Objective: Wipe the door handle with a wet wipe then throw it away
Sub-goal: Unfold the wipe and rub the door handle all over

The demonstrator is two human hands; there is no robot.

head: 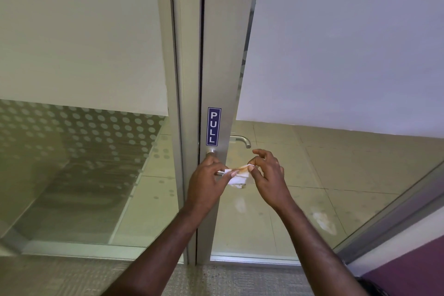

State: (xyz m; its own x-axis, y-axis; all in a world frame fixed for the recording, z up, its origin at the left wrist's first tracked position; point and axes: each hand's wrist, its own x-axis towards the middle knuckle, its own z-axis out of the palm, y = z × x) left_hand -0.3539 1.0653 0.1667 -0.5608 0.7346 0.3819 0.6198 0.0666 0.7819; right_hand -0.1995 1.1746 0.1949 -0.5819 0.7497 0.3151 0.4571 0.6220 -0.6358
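A white wet wipe (237, 176) with brown-orange stains is stretched between both hands in front of the door. My left hand (206, 180) pinches its left end and covers most of the near metal door handle (212, 152), of which only the round base and a short piece of lever show. My right hand (266, 175) pinches the wipe's right end with thumb and forefinger, the other fingers raised. A second lever handle (241, 139) shows through the glass on the door's far side.
The door's aluminium frame (221, 67) carries a blue PULL sign (213, 126). Frosted glass panels stand left and right, with tiled floor beyond. Grey carpet lies at my feet, and a purple wall (408, 267) runs at lower right.
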